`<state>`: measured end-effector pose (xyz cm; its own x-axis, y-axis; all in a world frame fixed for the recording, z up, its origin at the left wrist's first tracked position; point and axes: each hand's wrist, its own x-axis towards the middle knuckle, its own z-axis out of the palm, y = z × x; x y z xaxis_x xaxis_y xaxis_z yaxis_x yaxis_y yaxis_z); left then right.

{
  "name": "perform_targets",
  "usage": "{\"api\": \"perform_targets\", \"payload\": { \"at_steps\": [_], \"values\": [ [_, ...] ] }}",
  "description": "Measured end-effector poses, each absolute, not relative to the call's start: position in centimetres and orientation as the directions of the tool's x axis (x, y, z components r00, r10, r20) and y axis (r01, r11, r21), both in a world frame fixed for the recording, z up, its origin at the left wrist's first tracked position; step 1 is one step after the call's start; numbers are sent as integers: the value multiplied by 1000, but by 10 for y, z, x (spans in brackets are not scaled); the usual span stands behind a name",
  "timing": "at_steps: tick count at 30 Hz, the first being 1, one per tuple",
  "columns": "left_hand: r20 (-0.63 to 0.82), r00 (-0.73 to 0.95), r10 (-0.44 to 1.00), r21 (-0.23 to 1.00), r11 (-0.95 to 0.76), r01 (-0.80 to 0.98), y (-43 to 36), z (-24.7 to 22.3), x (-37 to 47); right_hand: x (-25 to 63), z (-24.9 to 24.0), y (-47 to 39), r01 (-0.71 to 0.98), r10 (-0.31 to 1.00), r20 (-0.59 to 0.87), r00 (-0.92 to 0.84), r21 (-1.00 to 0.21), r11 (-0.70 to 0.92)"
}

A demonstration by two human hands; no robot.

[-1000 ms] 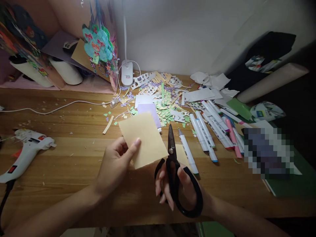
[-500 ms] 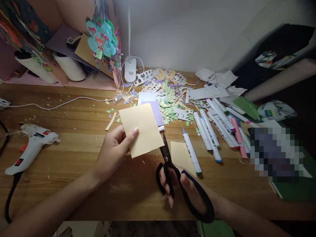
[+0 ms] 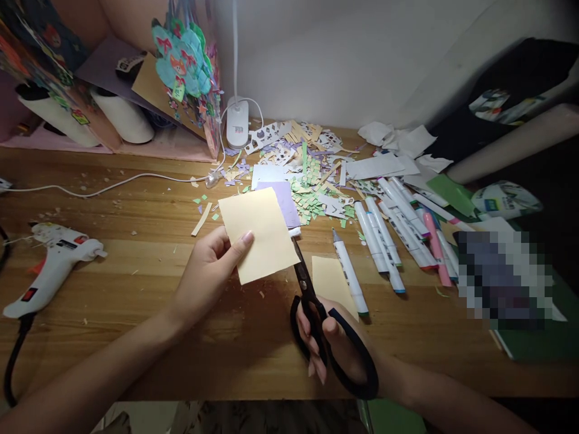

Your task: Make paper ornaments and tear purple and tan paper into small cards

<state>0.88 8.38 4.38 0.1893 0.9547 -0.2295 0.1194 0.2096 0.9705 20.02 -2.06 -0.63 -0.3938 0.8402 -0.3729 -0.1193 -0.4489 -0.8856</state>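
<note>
My left hand [image 3: 221, 259] pinches a pale yellow sheet of paper [image 3: 260, 232] by its left side, thumb on top, raised above the wooden table. Black scissors [image 3: 304, 286] are in my right hand [image 3: 337, 337], its fingers through the large handle loops. Their blades point up and away, at the lower right edge of the paper. Whether they bite into the paper I cannot tell. Beneath and right of the scissors lies another pale yellow sheet [image 3: 332, 280], partly covered by a marker [image 3: 349, 274] with a grey tip. A purple sheet [image 3: 283, 202] lies behind the held paper.
Paper scraps [image 3: 312, 181] are heaped against the wall beside a white power strip [image 3: 237, 123]. Several markers [image 3: 398, 235] lie to the right. A hot glue gun [image 3: 54, 262] with a black cord rests at left. A pink shelf [image 3: 172, 144] stands behind it.
The scissor handles have closed somewhat, the right loop moving left and inward. The paper stays in my left hand, nearly in the same place. The view has shifted slightly.
</note>
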Motion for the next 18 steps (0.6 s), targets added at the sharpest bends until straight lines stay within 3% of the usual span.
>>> {"api": "perform_targets", "payload": {
  "at_steps": [18],
  "values": [
    [-261,205,943,959,229,168,82,48,13,194,-12,-22,-129,851,-372,-372,-887,-444]
  ]
}}
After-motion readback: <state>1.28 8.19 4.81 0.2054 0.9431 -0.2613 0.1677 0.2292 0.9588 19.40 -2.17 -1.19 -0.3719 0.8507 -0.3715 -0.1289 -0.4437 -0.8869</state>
